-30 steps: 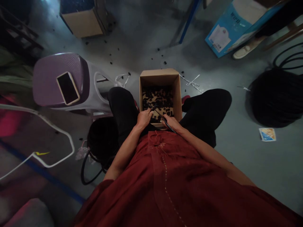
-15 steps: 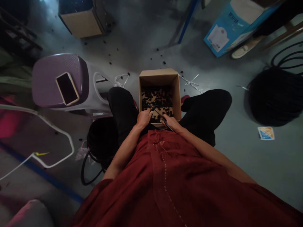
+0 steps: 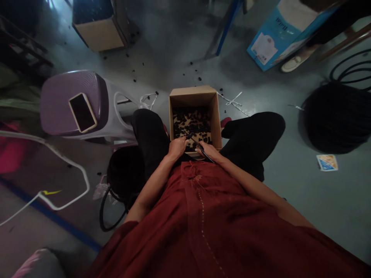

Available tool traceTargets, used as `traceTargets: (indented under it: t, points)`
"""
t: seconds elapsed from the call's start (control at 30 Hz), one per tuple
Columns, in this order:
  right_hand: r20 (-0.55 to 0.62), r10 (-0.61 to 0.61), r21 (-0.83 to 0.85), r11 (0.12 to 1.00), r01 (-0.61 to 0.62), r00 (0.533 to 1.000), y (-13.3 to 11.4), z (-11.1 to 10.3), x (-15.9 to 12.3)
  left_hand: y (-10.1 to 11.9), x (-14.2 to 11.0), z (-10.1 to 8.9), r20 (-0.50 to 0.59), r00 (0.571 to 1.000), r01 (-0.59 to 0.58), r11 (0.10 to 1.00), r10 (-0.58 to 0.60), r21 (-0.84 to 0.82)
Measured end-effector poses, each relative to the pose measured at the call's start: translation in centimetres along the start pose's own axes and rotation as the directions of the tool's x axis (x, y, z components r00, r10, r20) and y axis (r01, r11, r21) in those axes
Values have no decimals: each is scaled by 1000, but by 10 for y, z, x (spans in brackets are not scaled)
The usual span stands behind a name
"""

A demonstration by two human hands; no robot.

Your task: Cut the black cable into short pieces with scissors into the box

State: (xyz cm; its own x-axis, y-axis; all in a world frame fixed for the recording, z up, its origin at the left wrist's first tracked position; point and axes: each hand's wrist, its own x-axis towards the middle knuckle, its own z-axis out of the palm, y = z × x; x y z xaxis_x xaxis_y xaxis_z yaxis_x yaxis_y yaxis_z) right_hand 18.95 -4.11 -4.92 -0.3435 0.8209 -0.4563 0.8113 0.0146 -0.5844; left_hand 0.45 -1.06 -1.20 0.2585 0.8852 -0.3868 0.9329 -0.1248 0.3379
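Observation:
I sit with an open cardboard box (image 3: 216, 116) between my knees; several small black pieces (image 3: 193, 121) cover its bottom. My left hand (image 3: 176, 147) is closed at the box's near edge, pinching a thin black tube end (image 3: 188, 136). Close beside it, my right hand (image 3: 209, 150) is closed on a dark slim tool (image 3: 203, 151), whose tip meets the tube over the box. The tube's lower run is hidden by my hands.
A purple plastic stool (image 3: 58, 102) with a phone (image 3: 82, 112) stands at left. A black cable coil (image 3: 337, 117) lies right, another dark coil (image 3: 124, 173) by my left leg. A second cardboard box (image 3: 100, 33) and a blue carton (image 3: 278, 33) sit farther off. Black bits litter the floor.
The view has shifted slightly down. Both hands stay at the box's near edge with the tube and tool, barely moved.

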Motion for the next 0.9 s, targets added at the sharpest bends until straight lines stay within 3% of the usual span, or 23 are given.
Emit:
traceTargets:
  t: [0.2, 0.43, 0.6, 0.77, 0.9]
  points:
    - [5, 51, -45, 998, -51, 999, -1, 1, -1, -4, 1, 1, 5, 1000, -23, 1000, 23, -10]
    - [21, 117, -58, 992, -115, 993, -1, 5, 4, -3, 3, 3, 81, 996, 34, 999, -33, -15]
    - [-13, 198, -37, 980, -198, 980, 4, 4, 11, -5, 4, 1, 6, 1000, -25, 992, 26, -127]
    - [-105, 177, 176, 972, -157, 979, 11, 1, 15, -11, 7, 0, -30, 999, 4, 916, -18, -401]
    - [-78, 225, 478, 863, -162, 971, 13, 3, 16, -15, 8, -3, -13, 1000, -12, 831, 6, -556]
